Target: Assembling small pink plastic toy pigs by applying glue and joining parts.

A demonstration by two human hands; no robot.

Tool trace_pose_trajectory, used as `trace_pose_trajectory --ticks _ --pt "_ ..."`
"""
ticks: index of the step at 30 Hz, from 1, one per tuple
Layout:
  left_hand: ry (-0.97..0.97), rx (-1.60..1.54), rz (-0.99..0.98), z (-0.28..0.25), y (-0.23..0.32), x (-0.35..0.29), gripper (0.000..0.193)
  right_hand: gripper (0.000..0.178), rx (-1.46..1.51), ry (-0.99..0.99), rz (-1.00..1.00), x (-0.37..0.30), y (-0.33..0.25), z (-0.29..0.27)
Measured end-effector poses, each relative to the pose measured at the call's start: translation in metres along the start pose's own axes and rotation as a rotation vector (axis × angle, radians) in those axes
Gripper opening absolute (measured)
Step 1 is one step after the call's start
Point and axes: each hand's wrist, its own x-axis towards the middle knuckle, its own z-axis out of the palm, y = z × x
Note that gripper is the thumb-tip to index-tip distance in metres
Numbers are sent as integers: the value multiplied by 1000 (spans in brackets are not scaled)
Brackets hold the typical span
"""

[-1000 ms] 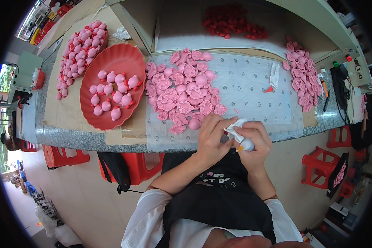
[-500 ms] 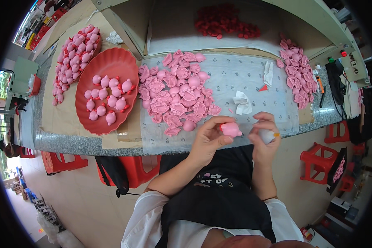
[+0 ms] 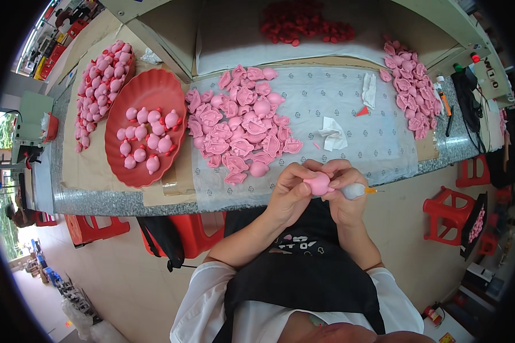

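In front of my apron, my left hand pinches a rounded pink plastic piece between thumb and fingers. My right hand is closed around a small whitish squeeze bottle with an orange needle tip pointing right. Its thumb and forefinger also touch the pink piece's right side. The piece's red part is now hidden by my fingers. Just beyond my hands lies a heap of hollow pink shell parts. Left of it, a red scalloped dish bears several pink balls with red parts.
More pink-and-red pieces are piled at the far left. Another pink heap lies to the right. A crumpled tissue and a small red cone rest on the sheet. Red parts fill the shelf's back. Red stools stand below.
My right hand has moved left to meet the pink piece, and its fingertips now touch it. My left hand has turned the piece, so its red part no longer shows.
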Motion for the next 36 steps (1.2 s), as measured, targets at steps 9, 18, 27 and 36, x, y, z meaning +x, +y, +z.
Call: trace_pose_trajectory --ticks 9,18,27,36 --pt "17 103 89 -3 2 0 23 17 112 17 82 -3 2 -1" --pt "-21 525 -4 5 21 -1 60 32 -506 -375 -129 16 -27 -13" --pt "-48 416 -129 14 17 0 51 33 -720 -423 -238 15 -29 -21" --pt "98 206 -237 17 11 8 49 35 -710 -324 3 24 -37 -23"
